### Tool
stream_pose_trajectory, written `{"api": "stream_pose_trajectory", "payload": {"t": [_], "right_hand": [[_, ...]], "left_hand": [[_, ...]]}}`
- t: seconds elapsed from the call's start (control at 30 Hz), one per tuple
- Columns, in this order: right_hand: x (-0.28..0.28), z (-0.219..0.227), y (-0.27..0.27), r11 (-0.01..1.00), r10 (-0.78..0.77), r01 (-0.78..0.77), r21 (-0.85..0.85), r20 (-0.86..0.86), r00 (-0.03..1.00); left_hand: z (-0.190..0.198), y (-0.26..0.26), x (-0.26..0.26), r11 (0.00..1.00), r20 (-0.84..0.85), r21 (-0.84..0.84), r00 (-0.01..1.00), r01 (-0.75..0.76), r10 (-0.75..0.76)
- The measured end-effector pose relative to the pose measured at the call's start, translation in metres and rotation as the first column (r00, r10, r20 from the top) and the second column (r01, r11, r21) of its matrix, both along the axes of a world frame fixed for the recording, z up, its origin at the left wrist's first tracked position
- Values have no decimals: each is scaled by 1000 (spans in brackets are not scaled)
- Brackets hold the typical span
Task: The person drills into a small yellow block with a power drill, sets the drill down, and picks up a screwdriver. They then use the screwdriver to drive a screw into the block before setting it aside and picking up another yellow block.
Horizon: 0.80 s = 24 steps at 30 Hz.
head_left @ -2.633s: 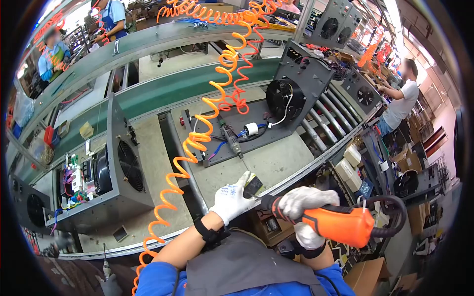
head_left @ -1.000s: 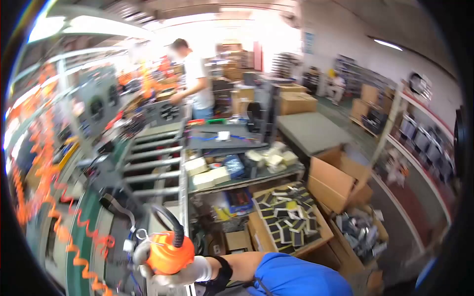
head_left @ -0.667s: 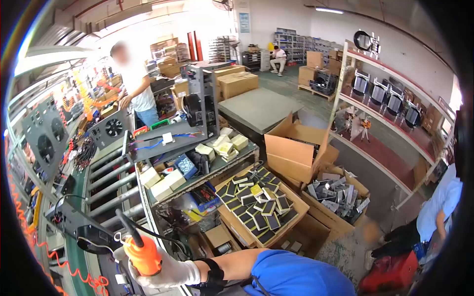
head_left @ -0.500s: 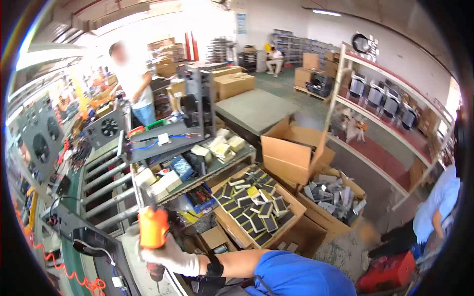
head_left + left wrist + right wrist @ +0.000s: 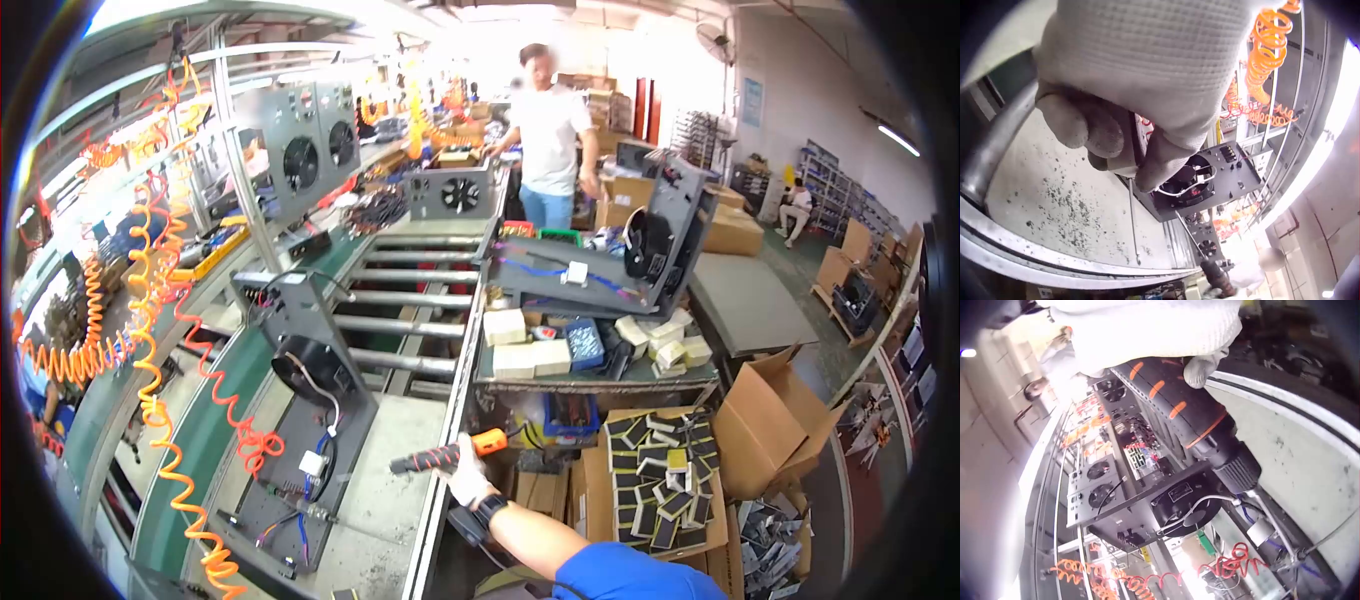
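Observation:
My gloved right hand [image 5: 467, 478] holds an orange and black power drill [image 5: 435, 459] above the metal edge of the line, its nose to the left. In the right wrist view the fingers of this hand [image 5: 1154, 334] wrap the drill's dark body [image 5: 1175, 403], and a long bit [image 5: 1272, 515] runs down from the chuck. The gloved left hand [image 5: 1141, 75] grips a dark block with a pale edge [image 5: 1124, 156]; a thin metal rod [image 5: 1134, 219] shows below it. The head view does not show this hand. A grey panel with a black fan [image 5: 312, 372] stands left of the drill.
Metal rollers [image 5: 415, 300] lead back toward a standing person [image 5: 550, 140]. Orange coiled hoses [image 5: 145, 350] hang at left. To the right are pale blocks [image 5: 515, 355], a box lid of black and yellow pads [image 5: 662, 480] and an open carton [image 5: 770, 425].
The head view has swung left, bringing the fan panel and hoses back into fuller view. My right hand has turned the drill from upright, nose down, to nearly level. The standing person has lowered an arm.

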State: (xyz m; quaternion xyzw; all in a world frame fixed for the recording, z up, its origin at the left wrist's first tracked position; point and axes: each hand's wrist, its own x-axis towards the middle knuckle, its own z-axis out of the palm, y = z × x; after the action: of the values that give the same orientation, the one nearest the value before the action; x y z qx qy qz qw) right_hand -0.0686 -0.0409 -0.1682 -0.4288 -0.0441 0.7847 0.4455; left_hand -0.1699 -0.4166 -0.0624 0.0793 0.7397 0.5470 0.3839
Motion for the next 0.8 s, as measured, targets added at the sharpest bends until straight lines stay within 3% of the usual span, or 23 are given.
{"api": "stream_pose_trajectory", "payload": {"t": [0.1, 0.23, 0.33, 0.37, 0.43, 0.5, 0.7, 0.8], "right_hand": [[-45, -31, -3, 990, 46, -57, -128, -86, 995], [-67, -43, -16, 971, 158, -159, -176, -16, 987], [-76, -78, -18, 939, 321, -323, -117, -41, 946], [-76, -91, -15, 891, 420, -419, -174, -35, 907], [-63, -73, -18, 785, 619, -613, -90, 161, 769], [-47, -52, -21, 675, 731, -729, -115, 236, 640], [-18, -58, -30, 539, 817, -838, -90, 300, 493], [-16, -11, -61, 411, 885, -905, 108, 191, 424]], "left_hand": [[4, -6, 9, 996, 0, 70, 999, -46, 46], [22, -6, 20, 993, -19, 111, 999, -26, 29], [41, 2, 27, 995, 19, 87, 999, -52, 51], [36, 0, 23, 997, -24, 71, 999, -28, 29], [33, 3, 22, 993, -23, 109, 998, -49, 52], [25, 6, 21, 989, -21, 134, 997, -66, 69], [26, 23, 10, 975, 41, 199, 995, -101, 94], [-12, 33, -8, 953, -110, 285, 984, -107, 143]]}}
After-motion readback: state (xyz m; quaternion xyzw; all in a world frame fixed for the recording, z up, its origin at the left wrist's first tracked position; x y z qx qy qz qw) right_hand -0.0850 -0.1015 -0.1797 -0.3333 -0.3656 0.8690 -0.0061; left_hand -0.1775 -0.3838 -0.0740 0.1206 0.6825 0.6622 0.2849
